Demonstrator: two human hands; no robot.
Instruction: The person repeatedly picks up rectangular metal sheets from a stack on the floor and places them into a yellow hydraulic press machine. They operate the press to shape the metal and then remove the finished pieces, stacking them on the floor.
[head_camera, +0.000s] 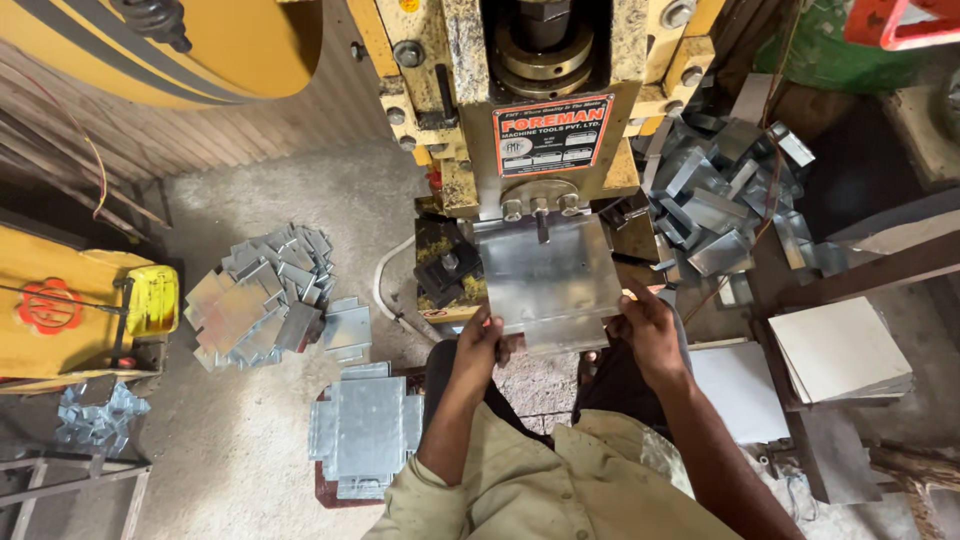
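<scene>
Press (545, 110): straight ahead of the person.
Metal sheet (550, 280): on the press bed, left hand (478, 345) at its near left edge, right hand (648, 335) at its near right edge.
Flat blanks (368, 428): stacked on the floor, left of the person.
Loose pile (262, 295): farther left.
Bent pieces (725, 205): heaped right of the press.

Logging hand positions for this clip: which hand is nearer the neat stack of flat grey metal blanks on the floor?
Left. The left hand grips the held sheet's near-left edge, above-right of the stack; the right hand holds the opposite edge, farther away.
</scene>
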